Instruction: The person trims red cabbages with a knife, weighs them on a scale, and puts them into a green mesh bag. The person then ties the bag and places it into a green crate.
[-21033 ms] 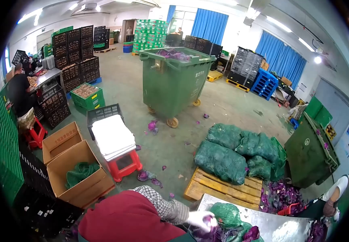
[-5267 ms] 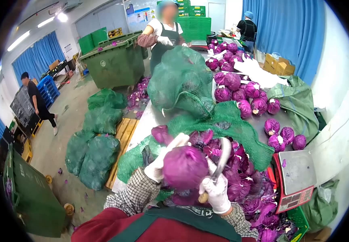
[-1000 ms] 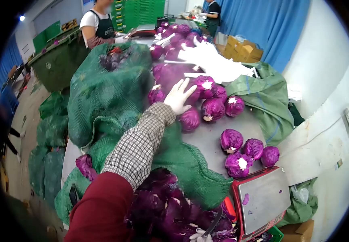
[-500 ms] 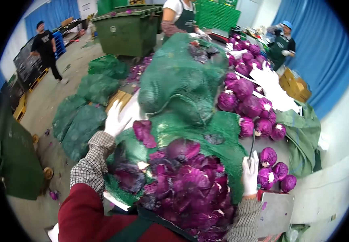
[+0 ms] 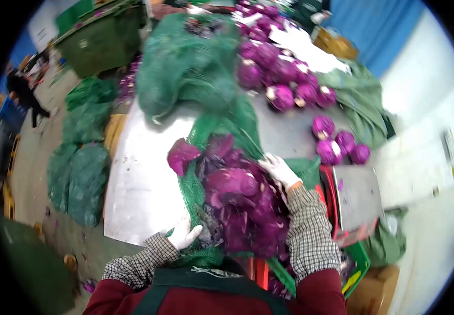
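Gloved fingers close on green mesh at both ends of a heap of purple cabbage leaves point(image 5: 240, 202) on a steel table point(image 5: 135, 184). At the near edge, the left hand point(image 5: 184, 234) pinches the green net sack point(image 5: 193, 191) that lies under the leaves, fingers curled into the netting. Farther in and to the right, the right hand point(image 5: 278, 169) grips the far side of the same sack, just beside a red-framed scale point(image 5: 355, 202) at the table's right edge. The loose leaves lie bundled in the mesh between the two hands. At the far end of the table stands a bulging full net sack point(image 5: 187, 63), and to its right trimmed red cabbage heads point(image 5: 284, 84) are grouped, with a smaller cluster point(image 5: 337, 142) near the scale. On the floor to the left, more filled green sacks point(image 5: 80, 168) lie beside a green wheeled bin point(image 5: 103, 39). The frame is blurred, so finer detail cannot be made out.
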The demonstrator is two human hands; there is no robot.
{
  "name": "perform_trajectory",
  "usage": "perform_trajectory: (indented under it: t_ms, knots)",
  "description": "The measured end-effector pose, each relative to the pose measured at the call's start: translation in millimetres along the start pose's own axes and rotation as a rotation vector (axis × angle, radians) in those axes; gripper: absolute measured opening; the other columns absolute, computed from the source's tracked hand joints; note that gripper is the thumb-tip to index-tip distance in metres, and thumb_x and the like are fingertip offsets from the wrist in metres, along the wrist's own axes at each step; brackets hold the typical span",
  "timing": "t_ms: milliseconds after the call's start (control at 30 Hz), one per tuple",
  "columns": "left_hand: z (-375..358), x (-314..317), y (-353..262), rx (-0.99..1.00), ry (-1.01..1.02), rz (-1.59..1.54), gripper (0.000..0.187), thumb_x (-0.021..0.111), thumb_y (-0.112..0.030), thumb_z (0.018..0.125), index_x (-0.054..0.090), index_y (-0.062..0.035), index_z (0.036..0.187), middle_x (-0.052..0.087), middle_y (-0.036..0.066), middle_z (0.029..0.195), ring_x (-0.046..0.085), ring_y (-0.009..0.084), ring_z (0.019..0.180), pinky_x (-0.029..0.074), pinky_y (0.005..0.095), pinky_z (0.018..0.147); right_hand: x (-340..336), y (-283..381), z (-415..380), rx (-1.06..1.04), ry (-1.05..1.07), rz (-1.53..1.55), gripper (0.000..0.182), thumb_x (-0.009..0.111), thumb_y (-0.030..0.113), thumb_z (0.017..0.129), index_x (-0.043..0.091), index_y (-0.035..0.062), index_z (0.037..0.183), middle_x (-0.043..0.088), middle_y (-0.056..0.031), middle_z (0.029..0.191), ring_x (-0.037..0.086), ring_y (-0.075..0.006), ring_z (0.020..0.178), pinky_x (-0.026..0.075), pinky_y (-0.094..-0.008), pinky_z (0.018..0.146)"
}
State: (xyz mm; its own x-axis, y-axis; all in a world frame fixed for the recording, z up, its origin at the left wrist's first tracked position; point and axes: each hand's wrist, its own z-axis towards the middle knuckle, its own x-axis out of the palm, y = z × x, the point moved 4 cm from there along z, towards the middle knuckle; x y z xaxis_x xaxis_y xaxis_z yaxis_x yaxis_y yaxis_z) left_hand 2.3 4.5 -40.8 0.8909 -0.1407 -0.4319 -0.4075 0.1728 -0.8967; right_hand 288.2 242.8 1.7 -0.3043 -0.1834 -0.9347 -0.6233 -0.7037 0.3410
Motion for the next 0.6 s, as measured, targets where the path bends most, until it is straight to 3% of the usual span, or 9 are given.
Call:
perform_trajectory:
  t_ms: [100,133,167,233,333,433,500,567,600]
  knots:
    - [-1.8,22.4,-17.9,0.023,0.196,-0.095,0.074,0.062,-0.043,0.086,0.036,0.0052,0.135,0.050,0.024,0.126,0.047,0.0391,0.119,0.035,0.0447,0.104,-29.5,49.1,-22.7,0.206,0.025,0.095,0.016,0.053,0.019,0.090,0.061,0.0082,0.099,0.059,-0.0145,0.102,0.056,-0.0309,0.098,0.047,-0.0366,0.086]
    - [0.7,26.5,-26.0,0.047,0.236,-0.145,0.074,0.063,-0.044,0.085,0.037,0.0056,0.133,0.054,0.022,0.121,0.051,0.0371,0.115,0.038,0.0435,0.102,-39.3,59.3,-30.5,0.452,-0.021,0.413,0.020,0.056,0.024,0.090,0.059,0.0046,0.095,0.060,-0.0167,0.092,0.059,-0.0321,0.090,0.048,-0.0383,0.083]
    - [0.7,33.7,-32.3,0.067,0.266,-0.197,0.074,0.065,-0.046,0.085,0.039,0.0059,0.131,0.057,0.020,0.116,0.054,0.0352,0.110,0.040,0.0423,0.099,-39.7,67.4,-38.9,0.403,-0.174,0.416,0.026,0.056,0.028,0.089,0.058,0.0023,0.093,0.060,-0.0190,0.087,0.060,-0.0345,0.085,0.048,-0.0411,0.079]
    - [-6.4,43.9,-37.8,0.035,0.042,-0.396,0.057,0.069,-0.035,0.084,0.050,0.0032,0.121,0.060,0.017,0.112,0.057,0.0324,0.105,0.042,0.0395,0.097,-43.9,79.6,-50.0,0.398,-0.235,0.251,0.026,0.054,0.028,0.090,0.059,0.0023,0.092,0.061,-0.0191,0.090,0.060,-0.0359,0.089,0.048,-0.0416,0.080]
    - [-22.6,66.0,-35.1,-0.023,0.196,-0.270,0.052,0.068,-0.029,0.082,0.053,0.0024,0.119,0.060,0.016,0.111,0.058,0.0335,0.104,0.042,0.0417,0.096,-49.2,95.0,-67.4,0.368,-0.136,0.433,0.027,0.061,0.026,0.087,0.058,-0.0004,0.093,0.056,-0.0094,0.076,0.049,-0.0174,0.071,0.045,-0.0316,0.071]
    - [-42.6,105.5,-61.2,0.030,0.224,-0.436,0.057,0.073,-0.017,0.076,0.049,0.0035,0.123,0.059,0.017,0.111,0.056,0.0331,0.106,0.041,0.0426,0.098,-63.3,106.0,-99.8,0.402,-0.048,0.450,0.028,0.064,0.025,0.085,0.057,-0.0009,0.090,0.051,-0.0072,0.072,0.045,-0.0162,0.069,0.043,-0.0319,0.068]
    - [-63.2,152.7,-56.3,0.155,0.253,-0.392,0.061,0.074,-0.012,0.075,0.045,0.0042,0.126,0.052,0.019,0.119,0.052,0.0332,0.114,0.038,0.0416,0.102,-76.3,112.2,-135.5,0.335,-0.069,0.402,0.022,0.065,0.021,0.082,0.059,-0.0003,0.087,0.052,-0.0046,0.072,0.047,-0.0131,0.071,0.043,-0.0306,0.067]
    - [-75.3,197.6,-64.2,0.337,0.340,-0.233,0.054,0.067,-0.004,0.081,0.043,0.0032,0.130,0.059,0.015,0.117,0.058,0.0258,0.111,0.041,0.0375,0.101,-89.5,112.6,-181.0,0.526,-0.026,0.595,0.020,0.064,0.018,0.082,0.060,-0.0003,0.088,0.056,-0.0051,0.075,0.051,-0.0124,0.072,0.044,-0.0293,0.069]
    - [-78.9,217.4,-70.7,0.423,0.401,-0.255,0.055,0.066,-0.001,0.081,0.043,0.0021,0.132,0.059,0.014,0.119,0.058,0.0270,0.111,0.041,0.0379,0.101,-99.4,116.8,-206.6,0.469,-0.070,0.628,0.018,0.063,0.016,0.080,0.061,-0.0002,0.089,0.060,-0.0051,0.078,0.054,-0.0122,0.075,0.046,-0.0277,0.072]
